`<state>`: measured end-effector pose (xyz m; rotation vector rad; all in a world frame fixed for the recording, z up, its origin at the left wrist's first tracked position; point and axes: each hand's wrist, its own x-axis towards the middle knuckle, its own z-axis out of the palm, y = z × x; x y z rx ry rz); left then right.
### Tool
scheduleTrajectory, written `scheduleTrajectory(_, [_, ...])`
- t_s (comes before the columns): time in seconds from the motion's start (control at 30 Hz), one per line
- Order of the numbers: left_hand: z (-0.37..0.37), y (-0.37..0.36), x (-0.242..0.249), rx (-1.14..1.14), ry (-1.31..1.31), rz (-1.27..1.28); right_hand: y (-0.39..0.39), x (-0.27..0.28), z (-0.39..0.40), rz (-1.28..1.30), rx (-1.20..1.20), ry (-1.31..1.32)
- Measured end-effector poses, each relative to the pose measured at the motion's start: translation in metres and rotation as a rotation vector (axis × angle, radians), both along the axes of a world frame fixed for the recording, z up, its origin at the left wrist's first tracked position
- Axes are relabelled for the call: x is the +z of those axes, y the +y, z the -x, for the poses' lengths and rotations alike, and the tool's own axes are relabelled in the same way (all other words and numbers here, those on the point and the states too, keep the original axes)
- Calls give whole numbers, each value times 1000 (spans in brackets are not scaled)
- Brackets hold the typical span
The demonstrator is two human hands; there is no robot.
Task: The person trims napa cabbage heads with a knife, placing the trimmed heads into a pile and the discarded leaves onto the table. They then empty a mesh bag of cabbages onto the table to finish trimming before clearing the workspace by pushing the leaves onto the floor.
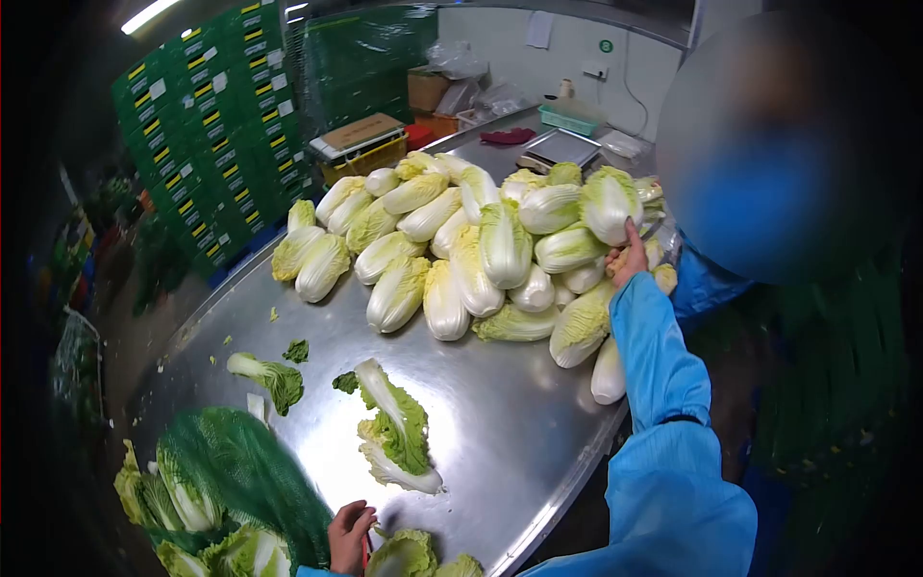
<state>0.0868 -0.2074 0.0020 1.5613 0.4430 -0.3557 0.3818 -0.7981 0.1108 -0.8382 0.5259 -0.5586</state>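
At the right end of a heaped pile of napa cabbages, my right hand grips the lower end of a pale green napa cabbage, thumb on its side. My left hand is low in the view, its fingers closed around a thin red thing, mostly hidden, whose kind I cannot make out. Beside that hand lie green cabbage leaves and a green mesh net with leafy cabbage around it. Loose trimmed leaves rest on the metal table.
Another person is close at the right. On the table's far part are a scale, a green basket and a dark red cloth. Stacked green crates rise at the back left, near a yellow crate.
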Motion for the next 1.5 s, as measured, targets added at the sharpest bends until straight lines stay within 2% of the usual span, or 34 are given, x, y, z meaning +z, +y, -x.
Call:
scheduleTrajectory(0.03, [8,3,9,65,7,-4,-3,1,-11,62,-118,107])
scheduleTrajectory(0.1, [27,12,26,-175,-251,-425,-19,-22,-36,138,-120,126])
scheduleTrajectory(0.13, [34,15,26,-153,-242,-429,-25,-31,-48,213,-145,135])
scheduleTrajectory(0.2, [50,20,21,202,-78,-235,-28,-38,-56,288,-152,218])
scheduleTrajectory(0.23, [58,26,17,214,-74,-231,-24,-40,-56,362,-186,303])
scheduleTrajectory(0.3, [80,43,7,-7,-416,-730,-5,-25,-36,441,-186,349])
scheduleTrajectory(0.33, [88,49,3,-73,-478,-877,12,-23,-29,513,-185,393])
scheduleTrajectory(0.37, [101,50,-1,-84,-442,-1051,17,-38,-31,652,-241,363])
scheduleTrajectory(0.4, [117,54,-27,-32,-422,-1194,5,-67,-45,792,-268,318])
scheduleTrajectory(0.43, [127,63,-41,-64,-382,-1137,41,-61,-38,1093,-325,386])
scheduleTrajectory(0.47, [144,68,-54,-98,-335,-1116,80,-55,-19,761,-15,504])
scheduleTrajectory(0.5, [150,67,-43,-138,-244,-1087,128,-56,2,742,156,89])
scheduleTrajectory(0.53, [159,70,-50,-201,-209,-1110,160,-69,4,865,257,84])
scheduleTrajectory(0.57, [168,71,-46,-298,-90,-1130,233,-43,31,811,404,137])
scheduleTrajectory(0.6, [182,75,-54,-292,-124,-1124,302,-17,67,764,534,199])
scheduleTrajectory(0.7, [221,94,-66,-233,-189,-1058,422,-20,101,805,967,196])
scheduleTrajectory(0.77, [260,114,-71,-230,-148,-1055,516,-25,137,801,1170,60])
scheduleTrajectory(0.83, [287,137,-68,-255,-124,-1038,607,-22,180,685,1524,116])
scheduleTrajectory(0.9, [305,166,-53,-204,-54,-1062,695,-25,228,513,1723,36])
scheduleTrajectory(0.97, [321,200,-63,-109,-84,-1136,778,-66,242,414,1684,19])
scheduleTrajectory(1.03, [336,244,-60,-13,62,-1130,847,-98,225,617,1574,56])
scheduleTrajectory(1.1, [356,284,-62,-30,41,-1163,892,-124,194,670,1441,94])
scheduleTrajectory(1.17, [371,326,-69,-68,19,-1219,918,-158,147,788,1333,-71])
scheduleTrajectory(1.27, [396,407,-86,-22,23,-1257,931,-156,109,820,1322,-48])
scheduleTrajectory(1.4, [384,507,-68,191,37,-1335,956,-146,95,796,1309,-40])
scheduleTrajectory(1.43, [387,531,-80,184,21,-1336,964,-150,89,799,1292,-41])
scheduleTrajectory(1.5, [390,582,-113,434,-5,-1226,978,-158,78,820,1365,70])
